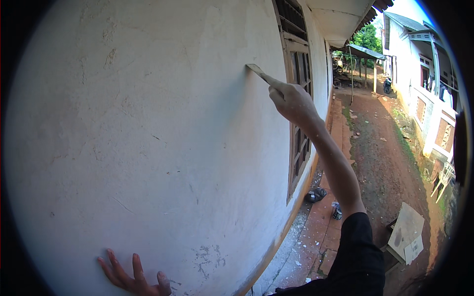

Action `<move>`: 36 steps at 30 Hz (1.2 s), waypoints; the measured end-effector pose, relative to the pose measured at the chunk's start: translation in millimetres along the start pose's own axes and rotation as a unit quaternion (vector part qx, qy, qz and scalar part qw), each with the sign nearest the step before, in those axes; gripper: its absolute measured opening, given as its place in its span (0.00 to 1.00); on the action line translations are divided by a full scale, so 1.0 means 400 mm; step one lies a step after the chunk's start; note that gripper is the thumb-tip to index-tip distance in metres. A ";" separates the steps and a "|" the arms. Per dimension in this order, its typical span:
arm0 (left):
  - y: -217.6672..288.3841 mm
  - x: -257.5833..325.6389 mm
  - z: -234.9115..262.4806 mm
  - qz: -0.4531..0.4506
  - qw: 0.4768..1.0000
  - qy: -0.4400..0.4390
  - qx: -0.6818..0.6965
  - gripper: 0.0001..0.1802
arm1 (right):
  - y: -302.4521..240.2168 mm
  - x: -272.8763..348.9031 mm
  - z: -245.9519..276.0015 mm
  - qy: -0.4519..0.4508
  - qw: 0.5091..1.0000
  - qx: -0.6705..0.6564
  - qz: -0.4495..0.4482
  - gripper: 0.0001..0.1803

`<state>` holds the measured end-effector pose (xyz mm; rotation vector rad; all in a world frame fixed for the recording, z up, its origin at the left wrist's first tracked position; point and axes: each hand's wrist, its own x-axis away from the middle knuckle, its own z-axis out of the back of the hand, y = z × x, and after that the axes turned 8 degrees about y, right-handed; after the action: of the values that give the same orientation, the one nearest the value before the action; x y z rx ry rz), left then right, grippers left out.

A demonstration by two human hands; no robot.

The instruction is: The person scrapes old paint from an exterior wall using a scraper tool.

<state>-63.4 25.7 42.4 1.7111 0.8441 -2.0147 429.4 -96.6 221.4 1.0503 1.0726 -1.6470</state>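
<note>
My right hand (pixel 295 102) is closed around the handle of a scraper (pixel 257 70), a putty knife by its shape. Its flat blade tip reaches the white plastered wall (pixel 163 113), left of the window, and the arm is stretched out. Low on the wall at the left, my left hand (pixel 136 278) rests with its fingers spread against the plaster and holds nothing. The wall surface has scratches, dark specks and a patch of flaked paint (pixel 210 259) to the right of my left hand.
A barred wooden window (pixel 300 69) is beside my right hand. Paint flakes lie on the tiled walkway (pixel 308 241) below, near a dark bag (pixel 316 195). A board (pixel 406 232) and a white plastic chair (pixel 446 177) stand by the dirt path (pixel 375 143).
</note>
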 end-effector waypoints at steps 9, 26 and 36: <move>0.028 -0.001 -0.050 0.003 0.977 -0.049 -0.207 0.32 | 0.054 -0.352 0.036 0.075 0.997 0.009 0.025 0.27; 0.034 -0.006 -0.045 0.019 0.976 -0.033 -0.215 0.33 | -0.005 -0.101 0.041 -0.025 0.999 0.046 -0.002 0.23; -0.003 -0.004 -0.061 -0.067 0.947 -0.023 -0.312 0.36 | 0.022 -0.260 0.050 0.016 0.999 0.046 -0.001 0.23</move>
<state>-45.1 42.2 42.2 1.2630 1.4250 -1.6015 460.5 -94.7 323.1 1.1389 1.0261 -1.7008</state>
